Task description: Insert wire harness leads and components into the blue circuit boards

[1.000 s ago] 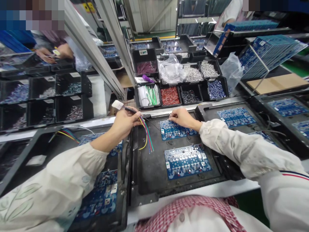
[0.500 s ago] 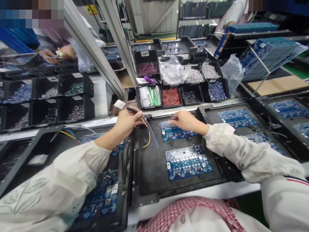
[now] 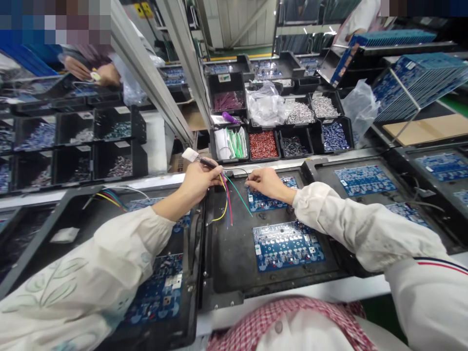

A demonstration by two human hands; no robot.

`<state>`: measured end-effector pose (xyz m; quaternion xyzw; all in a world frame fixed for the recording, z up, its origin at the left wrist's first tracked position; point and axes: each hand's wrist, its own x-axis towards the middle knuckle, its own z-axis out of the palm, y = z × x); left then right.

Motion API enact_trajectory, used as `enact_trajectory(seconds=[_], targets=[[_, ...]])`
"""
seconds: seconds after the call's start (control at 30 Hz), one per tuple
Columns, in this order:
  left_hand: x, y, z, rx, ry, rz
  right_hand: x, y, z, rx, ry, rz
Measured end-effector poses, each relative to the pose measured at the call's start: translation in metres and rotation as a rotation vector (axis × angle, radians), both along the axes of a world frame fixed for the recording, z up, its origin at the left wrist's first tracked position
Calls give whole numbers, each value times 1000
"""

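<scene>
My left hand [image 3: 199, 181] is closed round a bundle of coloured wires [image 3: 227, 204] with a white connector [image 3: 190, 155] at its top end. The loose ends hang down over a black carrier tray [image 3: 226, 263]. My right hand [image 3: 265, 183] pinches a thin wire at the left edge of the upper blue circuit board [image 3: 272, 200]. A second blue circuit board [image 3: 287, 244] lies below it in the same tray.
Black bins of parts, among them red ones [image 3: 263, 144] and green-and-white ones [image 3: 232, 143], stand behind the tray. More trays with blue boards lie left [image 3: 157, 292] and right [image 3: 365, 180]. A slanted metal post [image 3: 153, 80] rises at the left. Another person's hands [image 3: 98, 73] work far left.
My right hand has moved left across the upper board toward the wire bundle. The green wire now stretches out toward it. My left hand stays put.
</scene>
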<state>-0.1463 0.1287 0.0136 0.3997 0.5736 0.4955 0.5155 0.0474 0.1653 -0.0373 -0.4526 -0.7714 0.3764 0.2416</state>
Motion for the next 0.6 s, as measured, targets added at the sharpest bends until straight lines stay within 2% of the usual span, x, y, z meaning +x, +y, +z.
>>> enact_trajectory(seconds=[0.37, 0.6], targets=[[1, 1, 1, -42, 19, 25, -2, -2, -2, 83, -10, -13], [3, -2, 9, -102, 44, 28, -4, -4, -4, 170, -69, -20]])
